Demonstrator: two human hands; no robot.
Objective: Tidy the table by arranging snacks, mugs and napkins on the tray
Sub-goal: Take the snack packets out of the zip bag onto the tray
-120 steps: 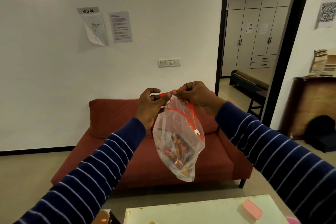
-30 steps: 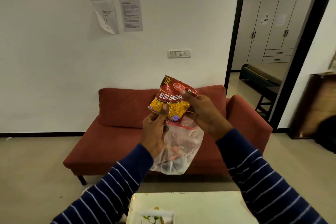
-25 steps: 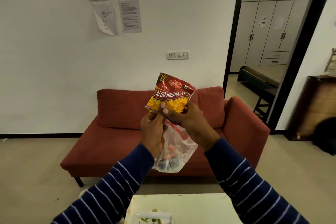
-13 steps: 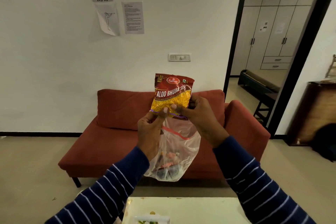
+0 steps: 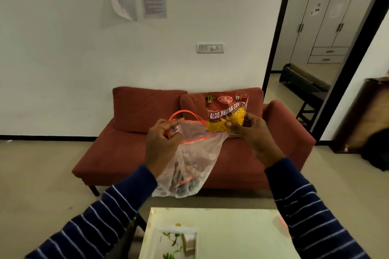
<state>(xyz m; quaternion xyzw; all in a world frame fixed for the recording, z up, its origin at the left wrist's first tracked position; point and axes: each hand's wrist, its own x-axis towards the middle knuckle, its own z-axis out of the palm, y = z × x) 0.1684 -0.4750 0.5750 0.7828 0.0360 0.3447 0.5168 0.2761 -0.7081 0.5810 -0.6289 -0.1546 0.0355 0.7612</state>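
A clear plastic bag is gripped at its orange-edged mouth by the left hand. At its 2 o'clock, a red snack packet is pinched upright by the right hand, above the worktop.

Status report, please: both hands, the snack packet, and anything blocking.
Left hand grips clear plastic zip bag. Right hand pinches red-and-yellow snack packet, out of bag. Nothing blocking.

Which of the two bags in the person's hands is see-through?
The plastic bag gripped by the left hand: clear, with an orange zip edge. The snack packet pinched by the right hand is opaque red and yellow.
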